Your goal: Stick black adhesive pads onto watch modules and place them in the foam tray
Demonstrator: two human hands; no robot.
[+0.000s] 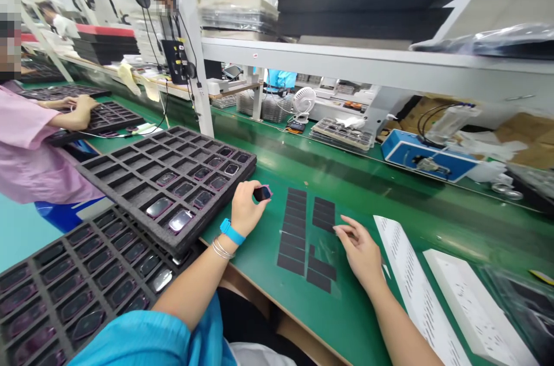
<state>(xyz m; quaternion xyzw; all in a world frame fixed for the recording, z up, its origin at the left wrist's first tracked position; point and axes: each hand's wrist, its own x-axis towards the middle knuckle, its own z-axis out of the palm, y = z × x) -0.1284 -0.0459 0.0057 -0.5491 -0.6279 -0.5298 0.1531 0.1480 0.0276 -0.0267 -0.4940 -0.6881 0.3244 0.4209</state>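
My left hand (pixel 247 207) pinches a small dark watch-like screen piece (pixel 262 193) with a purplish rim, held above the green table near the corner of a foam tray. A clear sheet of black rectangular stickers (pixel 292 230) lies flat in front of me, in two columns, with gaps in the right one. My right hand (pixel 358 247) is at the right edge of that sheet, fingers curled and fingertips close together. Whatever may be between those fingertips is too small to make out.
A grey foam tray (pixel 130 172) partly filled with similar pieces stands at the left, overlapping a lower tray (pixel 45 247). White perforated strips (pixel 415 285) and a white power strip (pixel 471 302) lie right. A co-worker's hands (pixel 82 109) work over another tray. A shelf (pixel 346 54) hangs ahead.
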